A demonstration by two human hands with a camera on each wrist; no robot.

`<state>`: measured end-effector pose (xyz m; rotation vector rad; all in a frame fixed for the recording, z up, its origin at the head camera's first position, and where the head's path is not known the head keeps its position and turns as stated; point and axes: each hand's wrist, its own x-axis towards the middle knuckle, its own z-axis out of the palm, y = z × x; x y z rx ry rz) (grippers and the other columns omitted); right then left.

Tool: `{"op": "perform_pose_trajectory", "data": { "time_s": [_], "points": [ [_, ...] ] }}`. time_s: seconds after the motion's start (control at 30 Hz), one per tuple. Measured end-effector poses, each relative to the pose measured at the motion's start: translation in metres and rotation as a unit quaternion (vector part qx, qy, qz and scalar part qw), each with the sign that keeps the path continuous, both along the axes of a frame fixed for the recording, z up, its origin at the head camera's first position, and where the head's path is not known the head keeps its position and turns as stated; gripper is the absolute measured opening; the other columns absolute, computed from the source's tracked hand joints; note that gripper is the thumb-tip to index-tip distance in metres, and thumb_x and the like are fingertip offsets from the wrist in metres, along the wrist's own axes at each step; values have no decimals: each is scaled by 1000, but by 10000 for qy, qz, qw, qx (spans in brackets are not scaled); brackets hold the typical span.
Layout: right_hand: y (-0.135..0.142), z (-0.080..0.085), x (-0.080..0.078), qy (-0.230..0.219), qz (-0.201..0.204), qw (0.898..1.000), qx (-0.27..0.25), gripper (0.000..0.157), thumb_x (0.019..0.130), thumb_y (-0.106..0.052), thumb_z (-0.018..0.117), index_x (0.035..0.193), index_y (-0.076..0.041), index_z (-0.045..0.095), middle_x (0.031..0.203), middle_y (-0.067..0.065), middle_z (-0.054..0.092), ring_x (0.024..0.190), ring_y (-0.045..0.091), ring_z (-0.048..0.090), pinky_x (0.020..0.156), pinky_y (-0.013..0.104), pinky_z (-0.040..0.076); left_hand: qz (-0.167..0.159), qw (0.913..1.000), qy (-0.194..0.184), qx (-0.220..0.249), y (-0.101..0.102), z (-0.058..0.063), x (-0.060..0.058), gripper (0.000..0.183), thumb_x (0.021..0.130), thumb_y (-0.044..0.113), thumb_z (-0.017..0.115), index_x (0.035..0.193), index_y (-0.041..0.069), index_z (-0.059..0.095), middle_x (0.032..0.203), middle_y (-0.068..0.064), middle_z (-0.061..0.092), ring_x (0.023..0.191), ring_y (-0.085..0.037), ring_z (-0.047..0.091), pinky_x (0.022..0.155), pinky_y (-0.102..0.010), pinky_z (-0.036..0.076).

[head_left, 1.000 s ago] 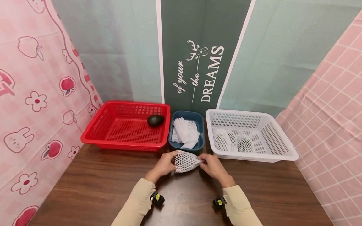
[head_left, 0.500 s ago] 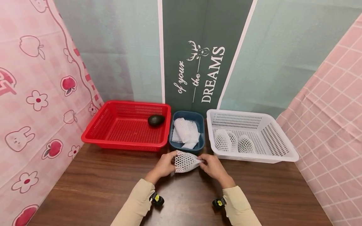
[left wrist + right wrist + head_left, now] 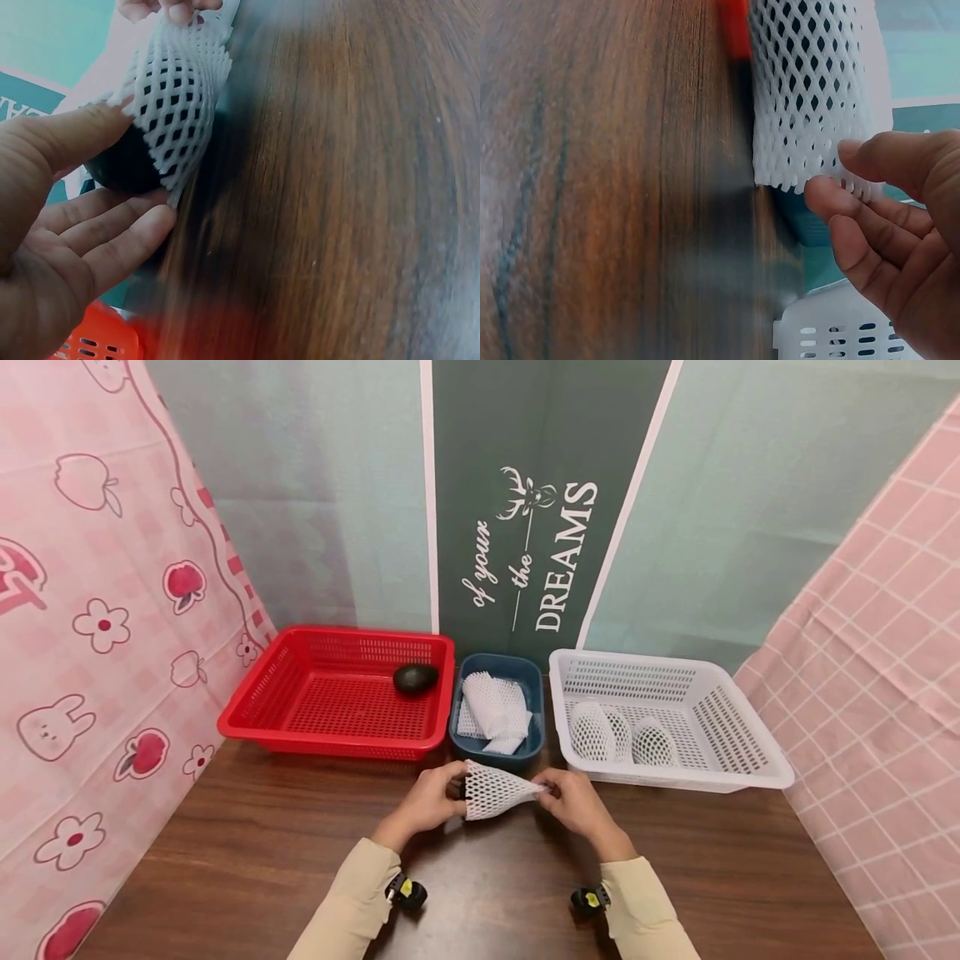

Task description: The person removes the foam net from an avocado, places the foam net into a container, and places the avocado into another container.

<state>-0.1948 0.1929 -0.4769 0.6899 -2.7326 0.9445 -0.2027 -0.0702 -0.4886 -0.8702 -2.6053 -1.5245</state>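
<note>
Right grip (image 3: 577,802) has moved rightward, pinching the right-pointing net (image 3: 497,792), long axis transverse; left grip (image 3: 429,800) clamps fruit (image 3: 127,163); banner (image 3: 573,547) bears "DREAMS".

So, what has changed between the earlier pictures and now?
The right hand has moved a little to the right, drawing the narrow end of the white net sleeve out with it; the left hand stays at the dark fruit in nearly the same place. Neither hand let go or gripped anything new. The red basket, blue bin and white basket stayed as they were.
</note>
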Motion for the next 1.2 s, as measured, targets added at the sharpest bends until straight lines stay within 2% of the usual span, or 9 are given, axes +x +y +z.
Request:
{"op": "perform_pose_trajectory", "data": {
  "time_s": [0.23,0.4,0.63,1.07,1.2],
  "points": [
    [3,2,2,-84,-68,9999,37,15,75,3,71,82,-10,67,69,-8,57,60,5,48,54,24,42,87,9999,-80,-60,-8,0,1,50,65,1,80,111,0,60,103,-11,64,85,-24,64,74,-32,51],
    [4,4,3,-147,-166,9997,105,15,74,2,72,83,-10,67,70,-7,58,60,7,49,55,25,43,41,9997,-239,61,-13,1,2,52,67,5,82,115,2,59,101,-13,64,84,-26,64,74,-35,51],
    [6,5,4,-124,-184,9997,106,15,74,2,72,82,-10,67,69,-9,57,60,6,48,54,24,42,-31,9997,-232,71,-16,4,4,52,69,7,82,116,4,59,100,-12,64,83,-23,65,73,-35,52],
    [9,-1,3,18,-99,9999,58,17,72,3,72,80,-11,66,68,-10,56,59,5,47,54,24,42,-95,9989,-447,-34,-20,-2,5,53,69,7,81,118,5,59,106,-12,63,85,-25,65,75,-34,51],
    [8,0,4,-9,-118,9999,62,17,72,2,72,80,-11,66,67,-10,55,58,4,47,53,23,42,-169,9995,-256,39,-21,-5,5,52,70,7,81,117,4,58,105,-13,63,84,-25,65,73,-34,52]
  ]
}}
